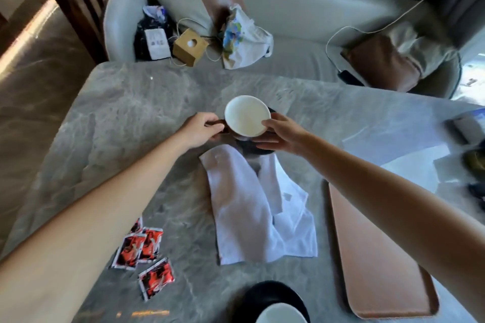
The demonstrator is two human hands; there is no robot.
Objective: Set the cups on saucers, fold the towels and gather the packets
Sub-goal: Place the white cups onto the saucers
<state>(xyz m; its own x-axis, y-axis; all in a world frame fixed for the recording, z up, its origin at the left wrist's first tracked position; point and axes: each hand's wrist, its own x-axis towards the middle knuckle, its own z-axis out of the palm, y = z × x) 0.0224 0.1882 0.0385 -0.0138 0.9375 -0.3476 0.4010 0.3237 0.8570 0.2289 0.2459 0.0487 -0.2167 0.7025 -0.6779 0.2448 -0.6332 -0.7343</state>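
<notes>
Though nearly down, not yet plainly seated: holding the cup (pixel 248 117) over the dark saucer (pixel 253 150) at the far middle of the table (pixel 118 118). Curling the left hand (pixel 204 128) round the dark handle. Pinching the rim with the right hand (pixel 283 136), thumb on top, fingers stretched under the bowl. Cannot tell whether touching the saucer yet or hanging just clear of it.

Could trap those lower right fingers between cup and saucer if lowered before sliding them out. Could then land tilted or off-centre, rock, and chip against the rim. Looks already tipped slightly toward the camera, so worth levelling first.

Could also sit unsteady because of the towel (pixel 257 207). Seems to have the saucer's near edge against or on the cloth's far end, cannot tell which. Pulling that crumpled towel later for folding might drag saucer and cup along, so better shifted clear beforehand.

Reaching this far puts both forearms low over the table. Might brush the packets (pixel 141 246) with the left and scatter them wider. Might catch the tray (pixel 375 257) with the right. Might knock the second cup (pixel 280 315), already on its black saucer (pixel 262 294) at the near edge, when drawing back.
</notes>
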